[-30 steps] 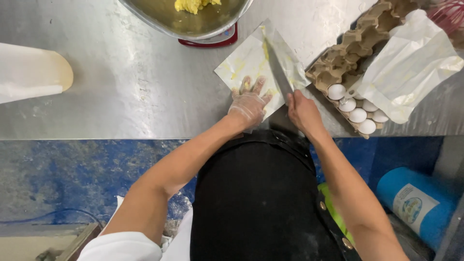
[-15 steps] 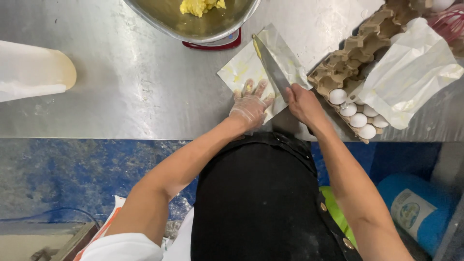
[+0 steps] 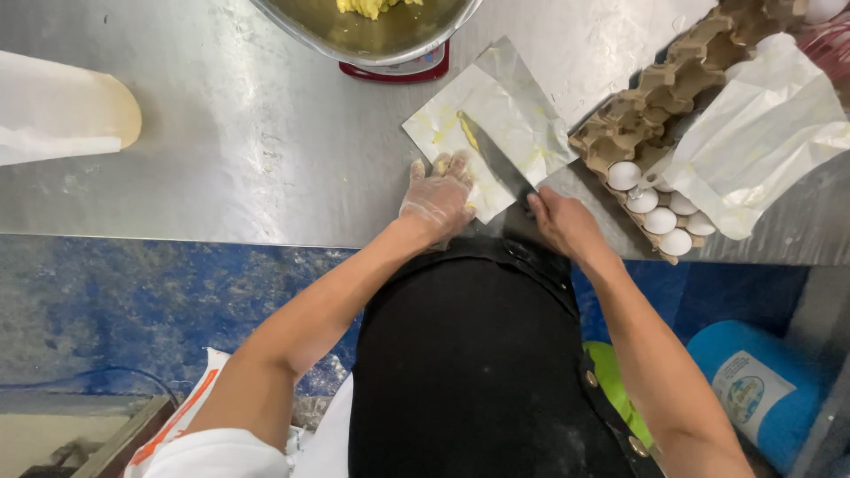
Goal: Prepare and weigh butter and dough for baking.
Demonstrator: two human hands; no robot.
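Note:
A silvery butter wrapper [image 3: 505, 111] smeared with yellow lies flat on the steel table [image 3: 248, 142]. My left hand [image 3: 436, 199], in a thin clear glove, presses down on the wrapper's near corner. My right hand [image 3: 563, 221] grips the handle of a knife [image 3: 491, 155] whose blade lies flat across the wrapper, with yellow butter along its edge.
A metal bowl [image 3: 372, 35] with yellow pieces sits on a red scale [image 3: 398, 69] at the back. A cardboard egg tray [image 3: 651, 124] with several white eggs [image 3: 660, 212] stands right, partly under white paper [image 3: 761, 133]. A pale cone-shaped bag [image 3: 62, 115] lies left. A blue tub [image 3: 761, 389] stands below.
The knife blade has slid toward me down the wrapper, and my right hand has drawn back to the table edge. My left hand stays on the wrapper's corner.

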